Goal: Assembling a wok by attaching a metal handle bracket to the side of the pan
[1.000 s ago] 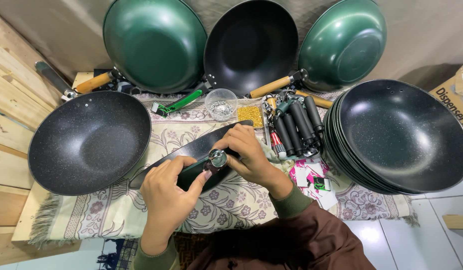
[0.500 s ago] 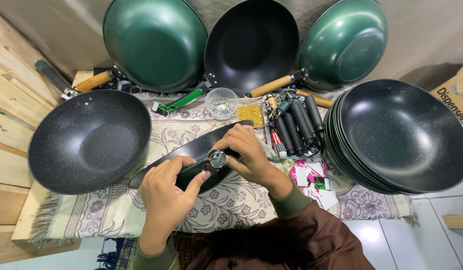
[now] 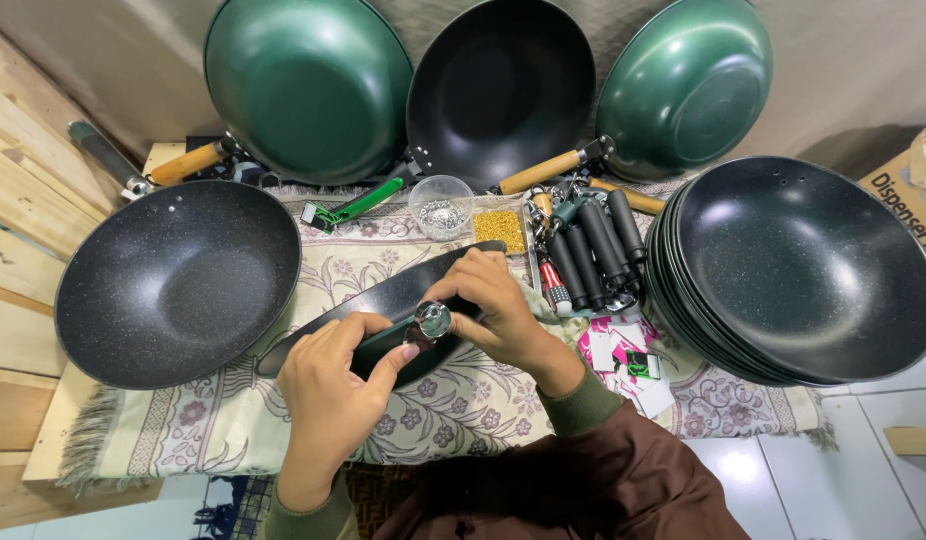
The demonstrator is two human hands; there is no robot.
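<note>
Nearest: brown sleeves, green cuffs. Left hand [image 3: 328, 395] wrapped round a dark handle [image 3: 388, 337], thumb and fingers clamped on it just behind the metal ferrule [image 3: 432, 320] at its tip. Right hand [image 3: 498, 310] just beside, fingers pinched together at the ferrule and the rim of a black pan [image 3: 383, 305] tipped on edge across a floral cloth [image 3: 183, 425]. What sits betw. the right fingertips: can't tell, hidden by the hand.

Risks, as judged: pan balanced on rim only, so could roll or slip off the cloth if the left grip loosens; ferrule could go on crooked if handle and pan bracket aren't lined up; any small fastener could drop into the cloth pattern and get lost.

Further out: black speckled wok [image 3: 178, 280] to the left, touching the cloth. Right, stack of black woks [image 3: 803, 270], w/ a bunch of black handles [image 3: 588, 255] near it. Small clear bowl of metal bits [image 3: 441, 206] and tray of yellow pieces [image 3: 500, 229] just past the hands; green-handled tool [image 3: 358, 204] beside the bowl.

Farthest: three woks leaning on the wall, green wok [image 3: 308, 85], black wok [image 3: 501, 85], second green wok [image 3: 683, 85], wooden handles pointing down.
</note>
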